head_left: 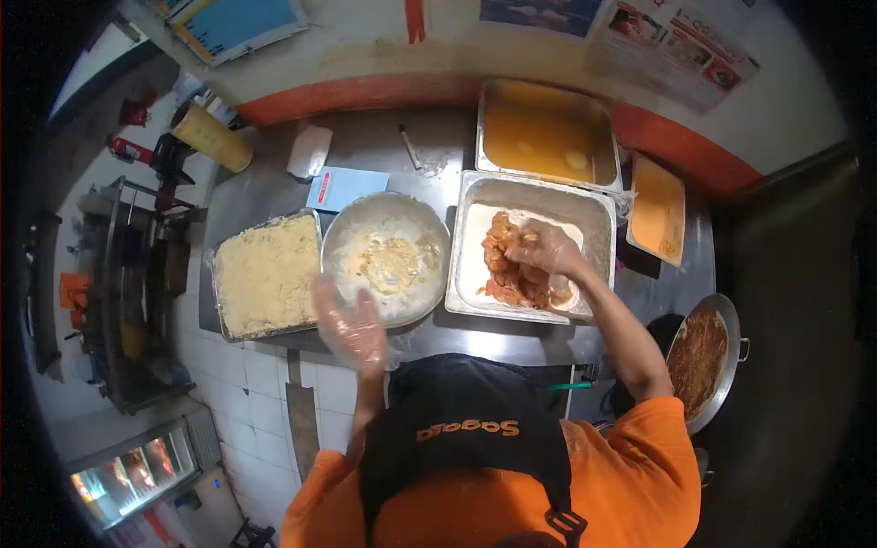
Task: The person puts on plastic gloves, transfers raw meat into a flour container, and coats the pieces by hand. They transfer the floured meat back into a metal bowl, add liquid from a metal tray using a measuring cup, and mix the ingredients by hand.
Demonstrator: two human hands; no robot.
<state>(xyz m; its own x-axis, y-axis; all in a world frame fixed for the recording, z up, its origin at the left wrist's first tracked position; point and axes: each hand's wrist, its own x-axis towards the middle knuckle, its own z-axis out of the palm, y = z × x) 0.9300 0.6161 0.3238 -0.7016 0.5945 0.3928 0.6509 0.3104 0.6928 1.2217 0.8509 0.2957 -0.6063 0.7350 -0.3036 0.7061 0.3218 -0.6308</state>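
My right hand, in a clear plastic glove, is at a deep metal pan of white flour or batter. Its fingers curl around some pieces from a pile of reddish-brown marinated meat. My left hand, also in a clear glove, hovers at the near left rim of a round metal bowl, fingers apart and holding nothing. Whitish powder and yellowish crumbs lie in that bowl. To its left sits a rectangular tray heaped with pale yellow breading.
Behind the meat pan stands a pan of orange liquid. An orange-filled container is to its right. A blue box, a white packet and a marker-like stick lie at the back. A large round pan stands at lower right.
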